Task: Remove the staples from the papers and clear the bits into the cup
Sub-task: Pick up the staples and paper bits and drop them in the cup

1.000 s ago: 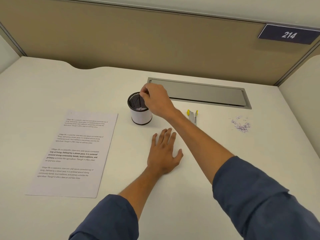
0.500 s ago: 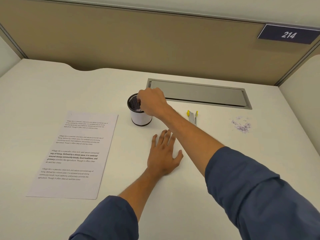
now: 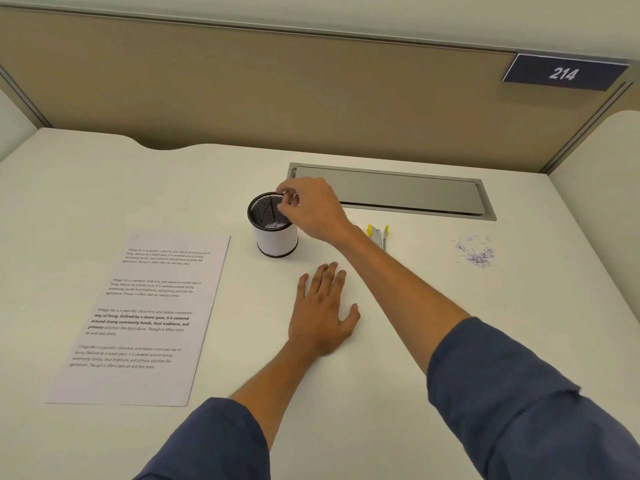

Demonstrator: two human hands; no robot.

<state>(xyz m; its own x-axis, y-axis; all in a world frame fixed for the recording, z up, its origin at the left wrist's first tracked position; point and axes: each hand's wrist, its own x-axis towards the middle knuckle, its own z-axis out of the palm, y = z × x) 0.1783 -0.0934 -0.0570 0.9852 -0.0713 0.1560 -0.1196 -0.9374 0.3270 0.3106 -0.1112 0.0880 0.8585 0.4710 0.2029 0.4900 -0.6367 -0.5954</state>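
A small cup [image 3: 277,239] with a black mesh inside and a white wrap stands on the white desk, with a few pale bits at its bottom. My right hand [image 3: 311,211] hovers over the cup's right rim, fingertips pinched together; whether they hold any bits is too small to see. My left hand [image 3: 322,315] lies flat on the desk in front of the cup, fingers apart. A printed sheet of paper [image 3: 145,317] lies to the left. A small heap of purple staple bits [image 3: 476,252] sits at the right. A yellow-tipped staple remover [image 3: 379,233] lies behind my right forearm.
A grey metal cable hatch [image 3: 398,194] is set into the desk behind the cup. A tan partition [image 3: 277,98] closes the back, with a sign reading 214 [image 3: 562,73]. Another desk surface adjoins at the far right.
My right hand dipped down over the cup's mouth and has risen again to its right rim. The left hand, paper and heap of bits have not moved.
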